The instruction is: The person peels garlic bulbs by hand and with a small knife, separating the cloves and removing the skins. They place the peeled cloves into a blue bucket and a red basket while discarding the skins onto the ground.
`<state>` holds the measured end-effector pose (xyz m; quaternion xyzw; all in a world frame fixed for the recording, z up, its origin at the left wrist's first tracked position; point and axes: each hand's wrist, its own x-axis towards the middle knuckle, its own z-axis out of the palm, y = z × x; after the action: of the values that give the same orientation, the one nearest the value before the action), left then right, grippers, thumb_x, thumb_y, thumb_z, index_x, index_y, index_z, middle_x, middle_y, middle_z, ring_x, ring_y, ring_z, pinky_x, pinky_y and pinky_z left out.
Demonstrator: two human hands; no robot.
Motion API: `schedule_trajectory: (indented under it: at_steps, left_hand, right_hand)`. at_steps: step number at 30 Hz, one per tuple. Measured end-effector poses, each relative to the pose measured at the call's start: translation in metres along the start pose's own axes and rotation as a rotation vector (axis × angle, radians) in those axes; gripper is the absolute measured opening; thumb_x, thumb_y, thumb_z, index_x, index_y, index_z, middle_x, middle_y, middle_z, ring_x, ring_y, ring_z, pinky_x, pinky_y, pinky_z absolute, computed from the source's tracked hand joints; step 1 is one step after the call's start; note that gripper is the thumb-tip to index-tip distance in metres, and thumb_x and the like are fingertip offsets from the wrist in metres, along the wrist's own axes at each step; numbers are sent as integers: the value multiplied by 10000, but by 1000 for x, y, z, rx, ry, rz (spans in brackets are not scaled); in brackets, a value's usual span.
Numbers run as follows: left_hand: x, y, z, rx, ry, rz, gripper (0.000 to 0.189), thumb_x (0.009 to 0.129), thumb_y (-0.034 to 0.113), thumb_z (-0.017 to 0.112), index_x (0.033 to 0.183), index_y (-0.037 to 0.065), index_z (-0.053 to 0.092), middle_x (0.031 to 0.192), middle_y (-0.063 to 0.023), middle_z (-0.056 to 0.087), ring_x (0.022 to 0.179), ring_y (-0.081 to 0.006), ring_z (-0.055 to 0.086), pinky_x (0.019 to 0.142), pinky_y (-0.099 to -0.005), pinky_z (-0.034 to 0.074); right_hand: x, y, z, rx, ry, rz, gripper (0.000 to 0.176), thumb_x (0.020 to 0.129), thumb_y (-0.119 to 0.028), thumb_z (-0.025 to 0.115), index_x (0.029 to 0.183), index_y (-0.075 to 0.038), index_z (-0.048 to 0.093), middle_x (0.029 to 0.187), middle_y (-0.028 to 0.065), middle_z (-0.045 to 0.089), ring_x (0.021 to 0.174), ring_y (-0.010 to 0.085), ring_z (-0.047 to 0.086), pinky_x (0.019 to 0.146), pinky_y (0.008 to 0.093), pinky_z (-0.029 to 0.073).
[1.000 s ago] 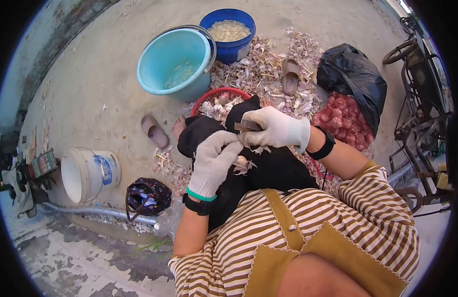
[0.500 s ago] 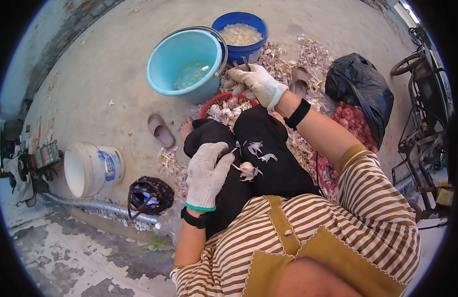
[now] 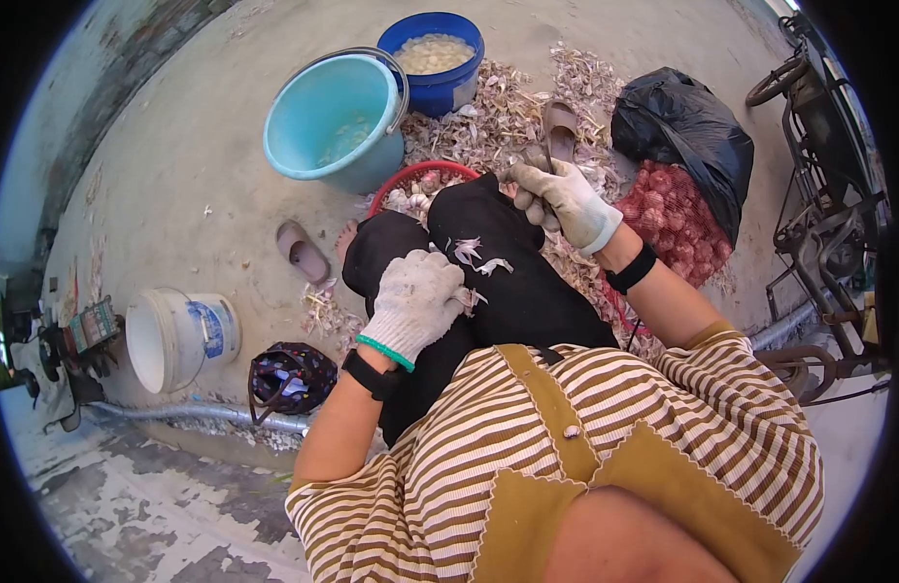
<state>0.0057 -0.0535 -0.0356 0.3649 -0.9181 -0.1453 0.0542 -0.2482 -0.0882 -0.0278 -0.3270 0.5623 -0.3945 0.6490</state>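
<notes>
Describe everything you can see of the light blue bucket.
The light blue bucket is round and deep, with a wide rim and smooth walls that look like plastic. Its dark, thin handle curves along the rim's far right side. Pale pieces lie inside at the bottom. It stands on the bare floor, beside the darker blue bucket; no hand touches it.

Hands on the move
The right hand [image 3: 569, 201] and its knife [image 3: 549, 152] have come back from beside the teal bucket [image 3: 313, 109] to beside the right knee [image 3: 476, 206]; the left hand [image 3: 417, 296] now covers the garlic [image 3: 468, 300] that lay exposed.
</notes>
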Motion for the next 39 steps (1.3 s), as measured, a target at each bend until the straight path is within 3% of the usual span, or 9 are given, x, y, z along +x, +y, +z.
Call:
schedule_trajectory:
  at_steps: [4,6,10,16,18,21,24,29,39]
  left_hand:
    - [-5,-6,2,-278,194,3,218,757,201,736,917,69,671,810,-71,661,795,-241,638,715,-386,487]
    - [-7,4,-9,-1136,270,-509,165,838,146,694,950,31,658,861,-31,674,758,-140,619,674,-301,480]
    - [-16,16,-35,-1526,302,-587,228,900,173,670,1063,20,621,870,-25,671,735,-62,600,635,-203,465]
    - [-11,45,-34,-1190,344,-604,278,936,223,632,1104,3,609,853,-27,669,698,-73,620,602,-198,482]
    - [-10,49,-35,-1255,393,-646,248,958,144,569,1155,-7,573,903,-52,645,686,-74,586,567,-186,449]
    - [-15,61,-25,-1260,627,-557,379,950,216,597,1262,10,538,996,-73,663,850,-81,632,679,-216,501]
    - [-5,63,6,-564,760,-259,401,970,205,549,1319,18,492,1048,-101,648,883,-108,624,703,-250,510]
    - [5,81,-2,-924,915,-489,244,999,224,474,1072,25,595,854,-69,651,703,-128,599,639,-285,489]
    - [1,78,-11,-1384,774,-634,238,971,240,462,1050,56,592,784,4,594,576,-46,491,490,-207,396]
  right_hand:
    - [-17,10,2,59,-28,49,243,958,-287,584,1003,-55,638,673,-15,573,463,40,486,359,184,296]
    - [-30,13,12,39,-91,83,264,951,-293,593,1005,-39,640,670,-16,572,461,37,482,358,183,295]
    - [-52,5,37,-44,-199,96,337,932,-304,605,1117,-22,610,736,21,636,474,42,517,351,165,293]
    - [-59,9,59,-476,-313,-539,348,886,-210,712,1122,14,590,882,52,658,695,65,581,549,218,458]
    - [-70,-7,58,-381,-300,-181,276,917,-231,668,1056,-3,599,784,26,637,616,47,540,520,214,430]
    - [-62,4,60,-238,-158,-154,302,913,-294,643,963,2,607,744,64,648,610,144,606,570,287,497]
    - [-61,27,70,-341,-116,-492,195,947,-218,607,990,-28,594,673,-2,573,520,43,475,465,212,385]
    - [-73,16,82,-90,-176,-274,164,959,-231,581,952,-67,580,677,-22,548,515,39,471,442,199,355]
    - [-68,13,87,159,-232,-95,156,931,-210,571,896,-59,568,674,14,584,467,60,466,400,212,344]
